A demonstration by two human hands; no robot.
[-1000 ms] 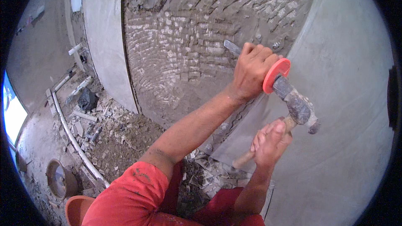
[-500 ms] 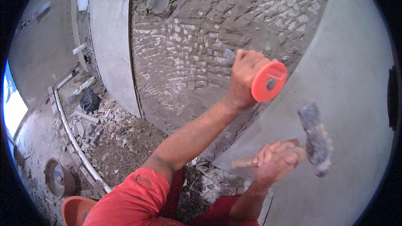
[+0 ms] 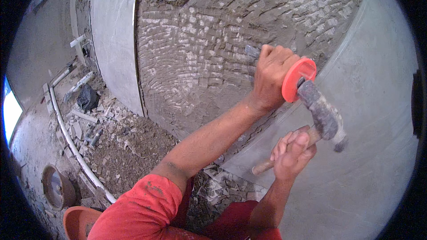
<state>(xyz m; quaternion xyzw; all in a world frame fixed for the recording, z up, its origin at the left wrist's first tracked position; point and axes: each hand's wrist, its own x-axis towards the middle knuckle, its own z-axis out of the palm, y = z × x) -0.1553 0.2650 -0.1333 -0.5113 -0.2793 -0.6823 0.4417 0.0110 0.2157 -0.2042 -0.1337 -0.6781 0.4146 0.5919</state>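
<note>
My left hand (image 3: 270, 78) is wrapped round a chisel with a round orange hand guard (image 3: 293, 80). Its flat metal blade (image 3: 252, 51) sticks out past my fingers against the rough, scored wall (image 3: 195, 49); most of the shank is hidden in my fist. In my right hand (image 3: 291, 154) is a hammer by its wooden handle. One face of the hammer's grey, worn head (image 3: 324, 114) meets the chisel's struck end at the guard.
Smooth grey panels (image 3: 115, 40) flank the scored area, with another panel (image 3: 356, 164) at right. Rubble (image 3: 133, 146) covers the floor below. A white pipe (image 3: 73, 140), a black bag (image 3: 88, 98), a round bucket (image 3: 55, 186) and an orange container (image 3: 80, 220) lie at left.
The hammer has swung up from below, and its head now reaches the chisel's end. My left hand and the chisel appear slightly farther right in the view.
</note>
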